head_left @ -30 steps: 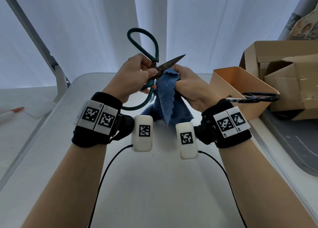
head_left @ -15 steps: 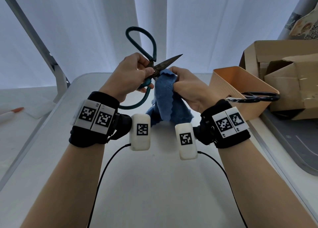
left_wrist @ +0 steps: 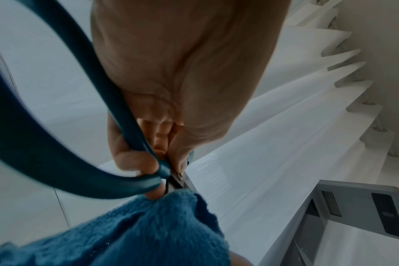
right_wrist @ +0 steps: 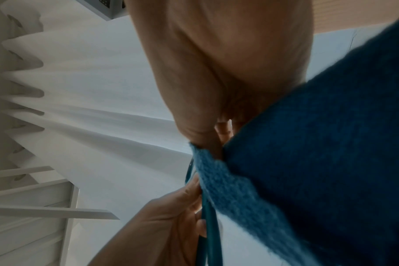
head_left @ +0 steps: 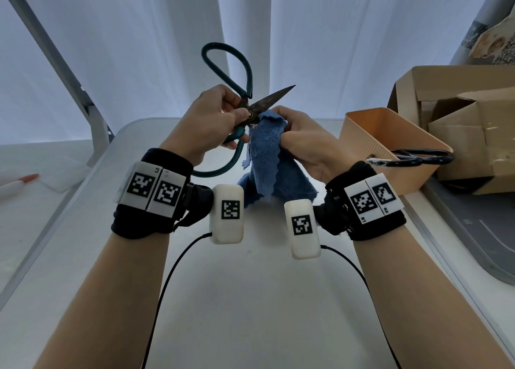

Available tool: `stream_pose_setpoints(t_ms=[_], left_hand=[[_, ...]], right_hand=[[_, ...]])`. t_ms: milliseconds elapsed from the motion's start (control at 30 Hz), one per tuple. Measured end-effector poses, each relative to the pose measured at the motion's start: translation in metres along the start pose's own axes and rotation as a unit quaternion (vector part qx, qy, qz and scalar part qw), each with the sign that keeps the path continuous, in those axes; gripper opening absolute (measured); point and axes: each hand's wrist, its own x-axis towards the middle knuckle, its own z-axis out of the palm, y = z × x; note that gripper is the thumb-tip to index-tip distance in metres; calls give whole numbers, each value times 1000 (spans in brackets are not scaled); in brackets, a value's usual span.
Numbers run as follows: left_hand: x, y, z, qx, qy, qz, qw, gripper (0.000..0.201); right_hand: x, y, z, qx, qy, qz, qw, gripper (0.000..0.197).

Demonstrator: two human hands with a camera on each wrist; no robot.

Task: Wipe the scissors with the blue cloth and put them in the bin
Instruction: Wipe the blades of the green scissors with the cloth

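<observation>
Green-handled scissors (head_left: 245, 98) are held up over the table, blades spread, one dark blade pointing up and to the right. My left hand (head_left: 211, 118) grips them at the pivot; in the left wrist view the thumb and fingers pinch the green handle (left_wrist: 134, 172). My right hand (head_left: 301, 140) pinches the blue cloth (head_left: 267, 157) around the lower blade, which is hidden inside the cloth. The rest of the cloth (right_wrist: 319, 162) hangs down to the table. The orange bin (head_left: 390, 146) stands to the right.
A second pair of black-handled scissors (head_left: 420, 157) lies across the bin's near rim. Brown cardboard boxes (head_left: 459, 118) stand behind the bin. A grey mat (head_left: 479, 229) lies on the right. White curtains hang at the back, and a metal frame leg (head_left: 55, 62) rises at left.
The scissors have tilted slightly and shifted a little to the left. My right hand with the cloth has slid a little along the lower blade towards the pivot.
</observation>
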Motion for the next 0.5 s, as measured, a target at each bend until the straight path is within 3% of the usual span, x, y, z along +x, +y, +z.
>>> stream_pose_setpoints(t_ms=[100,367,500], left_hand=[[0,0,-1,-5,3,0,1000,12],[1,-1,-5,-4,14,-3,1000,14],[1,-1,-6,-2,13,-4,1000,15]], right_hand=[[1,0,1,5,9,-3,1000,27],[-3,-3,-1,-6,-7,9,1000,34],[0,-2,2,-23,8,10,1000,24]])
